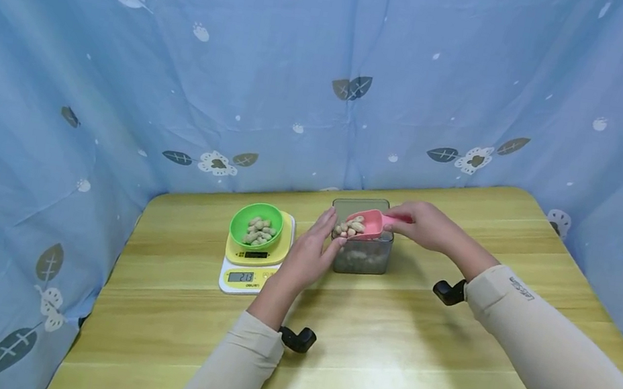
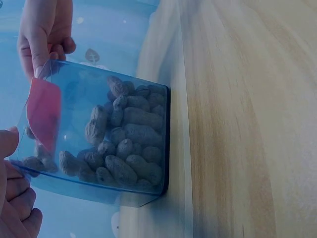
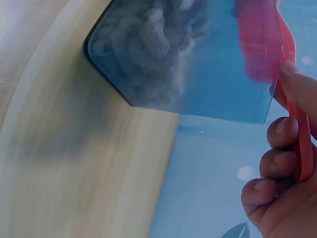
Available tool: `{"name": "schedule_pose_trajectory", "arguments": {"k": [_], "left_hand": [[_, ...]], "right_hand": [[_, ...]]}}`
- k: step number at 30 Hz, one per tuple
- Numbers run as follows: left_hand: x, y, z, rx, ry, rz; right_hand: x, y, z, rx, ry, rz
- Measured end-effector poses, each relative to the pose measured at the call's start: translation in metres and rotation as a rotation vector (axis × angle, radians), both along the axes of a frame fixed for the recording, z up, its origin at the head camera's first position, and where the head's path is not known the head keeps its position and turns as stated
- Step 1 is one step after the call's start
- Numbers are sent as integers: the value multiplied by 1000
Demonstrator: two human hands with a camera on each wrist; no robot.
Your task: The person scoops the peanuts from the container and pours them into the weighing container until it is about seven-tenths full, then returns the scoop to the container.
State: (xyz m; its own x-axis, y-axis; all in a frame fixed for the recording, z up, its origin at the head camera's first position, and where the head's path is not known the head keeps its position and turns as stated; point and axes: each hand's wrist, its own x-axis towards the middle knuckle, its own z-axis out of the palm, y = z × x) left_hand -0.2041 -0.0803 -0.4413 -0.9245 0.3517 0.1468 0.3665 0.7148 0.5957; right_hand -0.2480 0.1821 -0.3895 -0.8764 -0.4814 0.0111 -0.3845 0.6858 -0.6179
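A pink scoop [image 1: 371, 223] carrying several peanuts [image 1: 350, 226] is tilted in the mouth of a clear plastic container [image 1: 360, 263]. My right hand [image 1: 419, 224] grips the scoop's handle, fingers curled round it, at the container's right rim. Through the front wall, a heap of peanuts [image 2: 133, 134] shows in the lower part of the container. My left hand [image 1: 310, 252] holds the container's left front corner near the rim, thumb at the front and fingers along the side.
Left of the container, a green bowl [image 1: 237, 232] with several peanuts stands on a yellow and white kitchen scale [image 1: 275, 255] with a lit display. A wooden table [image 1: 382, 369] lies beneath, and a blue patterned curtain [image 1: 283, 61] hangs behind. Each wrist carries a black camera mount [image 1: 297, 340].
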Motion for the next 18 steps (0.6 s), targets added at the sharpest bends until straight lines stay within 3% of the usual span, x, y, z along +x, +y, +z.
{"name": "schedule_pose_trajectory", "arguments": {"k": [18], "left_hand": [[2, -1, 2, 21, -27, 1]], "right_hand": [[4, 10, -3, -64, -66, -48]]}}
